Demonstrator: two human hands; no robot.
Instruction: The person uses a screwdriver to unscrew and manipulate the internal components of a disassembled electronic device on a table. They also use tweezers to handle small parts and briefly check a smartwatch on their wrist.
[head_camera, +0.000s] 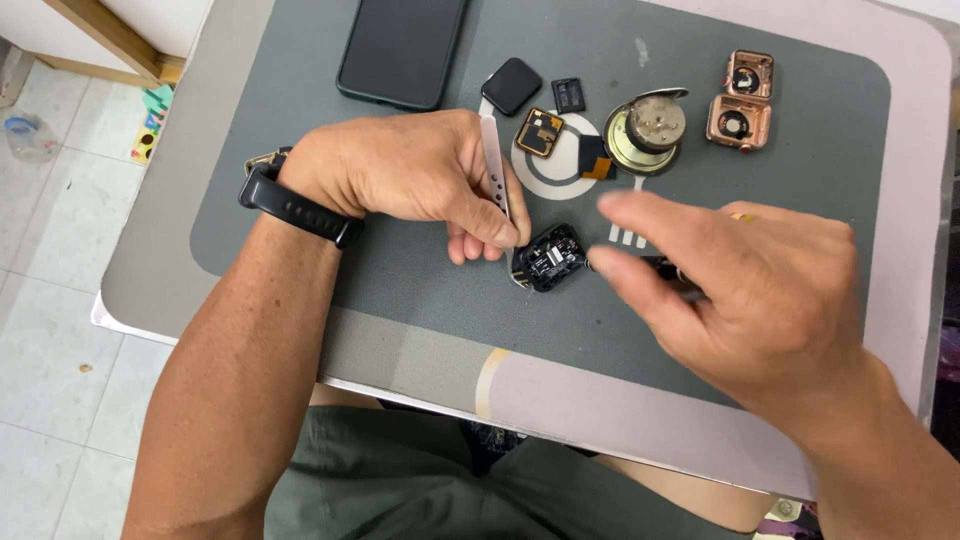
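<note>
Head view: left hand (420, 170) pinches flat steel tweezers (495, 165) against glossy black square module (550, 257).

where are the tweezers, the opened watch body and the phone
tweezers (494, 165), head view, middle of the metal shaft
opened watch body (549, 257), head view, exposed internals
phone (402, 45), head view, centre of dark screen
</note>
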